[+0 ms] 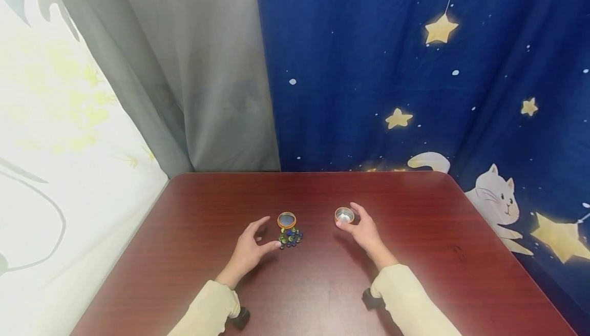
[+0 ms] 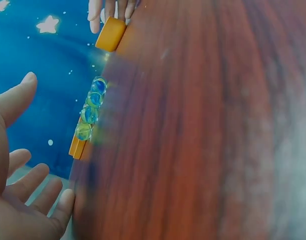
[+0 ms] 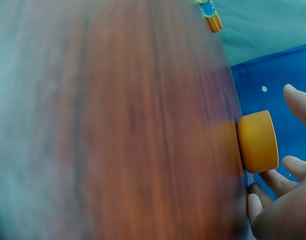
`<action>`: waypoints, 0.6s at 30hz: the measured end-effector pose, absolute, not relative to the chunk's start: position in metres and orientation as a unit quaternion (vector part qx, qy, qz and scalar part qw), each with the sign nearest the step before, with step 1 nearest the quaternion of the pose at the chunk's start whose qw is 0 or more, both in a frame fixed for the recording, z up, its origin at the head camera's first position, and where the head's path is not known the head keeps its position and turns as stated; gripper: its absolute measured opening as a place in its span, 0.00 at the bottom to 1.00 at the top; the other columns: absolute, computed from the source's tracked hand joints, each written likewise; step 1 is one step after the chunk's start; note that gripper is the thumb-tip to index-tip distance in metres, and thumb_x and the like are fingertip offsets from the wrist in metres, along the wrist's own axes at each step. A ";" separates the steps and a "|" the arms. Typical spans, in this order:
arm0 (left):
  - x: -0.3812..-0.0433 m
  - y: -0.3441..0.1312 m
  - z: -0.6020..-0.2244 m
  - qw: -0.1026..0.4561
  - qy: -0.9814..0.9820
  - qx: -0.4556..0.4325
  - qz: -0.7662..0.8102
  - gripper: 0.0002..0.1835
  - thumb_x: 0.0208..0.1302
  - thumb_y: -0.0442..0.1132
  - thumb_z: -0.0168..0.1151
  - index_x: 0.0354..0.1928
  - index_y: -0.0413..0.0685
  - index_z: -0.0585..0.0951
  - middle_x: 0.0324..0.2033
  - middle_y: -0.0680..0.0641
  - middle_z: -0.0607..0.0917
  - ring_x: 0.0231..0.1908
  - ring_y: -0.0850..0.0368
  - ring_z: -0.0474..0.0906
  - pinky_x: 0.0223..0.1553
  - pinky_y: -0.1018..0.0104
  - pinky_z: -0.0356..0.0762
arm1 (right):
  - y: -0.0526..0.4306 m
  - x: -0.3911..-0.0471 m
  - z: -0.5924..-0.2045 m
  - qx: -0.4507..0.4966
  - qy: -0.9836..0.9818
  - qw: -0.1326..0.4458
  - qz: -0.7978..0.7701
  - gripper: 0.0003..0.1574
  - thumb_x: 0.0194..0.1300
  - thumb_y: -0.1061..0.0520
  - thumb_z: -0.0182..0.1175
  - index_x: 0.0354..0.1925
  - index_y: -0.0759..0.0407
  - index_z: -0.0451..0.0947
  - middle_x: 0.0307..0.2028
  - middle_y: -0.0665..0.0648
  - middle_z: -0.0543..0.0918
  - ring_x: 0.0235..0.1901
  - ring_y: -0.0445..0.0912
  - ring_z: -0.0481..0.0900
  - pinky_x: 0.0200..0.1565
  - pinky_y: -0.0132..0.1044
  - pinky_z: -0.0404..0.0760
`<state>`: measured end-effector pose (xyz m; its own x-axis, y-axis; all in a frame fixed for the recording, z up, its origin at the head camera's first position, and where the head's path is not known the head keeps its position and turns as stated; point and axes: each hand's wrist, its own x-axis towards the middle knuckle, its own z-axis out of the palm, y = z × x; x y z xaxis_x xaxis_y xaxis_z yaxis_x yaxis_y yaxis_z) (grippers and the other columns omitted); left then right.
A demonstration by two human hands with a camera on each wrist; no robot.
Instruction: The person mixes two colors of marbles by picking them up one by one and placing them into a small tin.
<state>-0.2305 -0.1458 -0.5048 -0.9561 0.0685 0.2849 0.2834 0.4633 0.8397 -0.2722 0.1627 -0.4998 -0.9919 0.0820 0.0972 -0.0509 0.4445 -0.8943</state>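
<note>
Rolling looks like the chief danger here, since the glass marbles [image 1: 290, 237] sit in a loose cluster just beside the thumb of the left hand [image 1: 247, 251], and nothing on their near side would hold them back. That hand is spread and holds nothing; a careless sweep of its thumb could send several skidding over the smooth surface [image 1: 313, 295]. Just beyond the marbles, to the right of the left hand's fingertips, the shallow orange-rimmed lid [image 1: 287, 219] lies hollow side up; whether marbles touch it I cannot tell, but if they do, knocking it would probably disturb them too. The orange tin [image 3: 257, 142] stands upright between the thumb and fingers of the right hand [image 1: 366, 231], which are parted loosely around it; the right wrist view shows the thumb apart from its wall and the other fingers close by, with contact uncertain. Pressing from the finger side alone could slide or tip the tin, and lifting with so slack a hold would likely let it slip.
</note>
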 end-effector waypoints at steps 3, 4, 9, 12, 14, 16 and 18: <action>-0.230 -0.145 -0.504 0.105 -0.846 -0.096 -0.514 0.37 0.36 0.47 0.72 0.54 0.61 0.68 0.49 0.45 0.72 0.48 0.51 0.69 0.42 0.56 0.69 | 0.162 -0.273 -0.501 -0.015 -0.849 0.064 0.524 0.48 0.39 0.48 0.69 0.59 0.52 0.59 0.55 0.58 0.68 0.54 0.52 0.62 0.53 0.49 0.57; -0.230 -0.145 -0.504 0.104 -0.845 -0.093 -0.516 0.37 0.36 0.47 0.72 0.54 0.61 0.69 0.49 0.45 0.72 0.48 0.51 0.69 0.43 0.56 0.69 | 0.162 -0.273 -0.501 -0.016 -0.850 0.063 0.523 0.49 0.39 0.48 0.69 0.59 0.52 0.59 0.55 0.58 0.68 0.55 0.52 0.62 0.53 0.49 0.57; -0.229 -0.143 -0.504 0.098 -0.845 -0.079 -0.520 0.37 0.35 0.50 0.71 0.53 0.63 0.69 0.48 0.45 0.73 0.48 0.51 0.70 0.43 0.57 0.68 | 0.161 -0.275 -0.502 -0.019 -0.853 0.061 0.518 0.50 0.38 0.50 0.70 0.59 0.53 0.59 0.55 0.58 0.67 0.55 0.52 0.61 0.53 0.50 0.56; -0.230 -0.143 -0.505 0.098 -0.844 -0.072 -0.522 0.37 0.35 0.51 0.71 0.54 0.62 0.69 0.48 0.46 0.73 0.47 0.51 0.70 0.44 0.57 0.68 | 0.161 -0.275 -0.502 -0.023 -0.856 0.062 0.514 0.50 0.37 0.52 0.70 0.59 0.53 0.60 0.55 0.58 0.68 0.54 0.53 0.61 0.53 0.51 0.56; -0.230 -0.142 -0.505 0.099 -0.843 -0.067 -0.525 0.37 0.35 0.51 0.71 0.54 0.58 0.70 0.48 0.46 0.73 0.47 0.51 0.70 0.44 0.57 0.68 | 0.160 -0.275 -0.502 -0.028 -0.857 0.062 0.511 0.49 0.36 0.54 0.70 0.59 0.53 0.60 0.55 0.58 0.68 0.54 0.54 0.61 0.53 0.51 0.56; -0.230 -0.141 -0.505 0.100 -0.840 -0.062 -0.529 0.38 0.36 0.50 0.71 0.55 0.54 0.70 0.48 0.47 0.73 0.48 0.51 0.70 0.44 0.57 0.68 | 0.160 -0.276 -0.502 -0.033 -0.858 0.062 0.509 0.49 0.35 0.56 0.70 0.58 0.52 0.61 0.54 0.58 0.68 0.55 0.55 0.61 0.53 0.51 0.56; -0.230 -0.140 -0.506 0.102 -0.838 -0.057 -0.533 0.38 0.36 0.49 0.71 0.55 0.51 0.70 0.48 0.47 0.74 0.48 0.51 0.70 0.44 0.57 0.67 | 0.160 -0.277 -0.502 -0.034 -0.858 0.063 0.508 0.49 0.35 0.57 0.70 0.58 0.52 0.62 0.54 0.59 0.68 0.55 0.56 0.60 0.53 0.51 0.55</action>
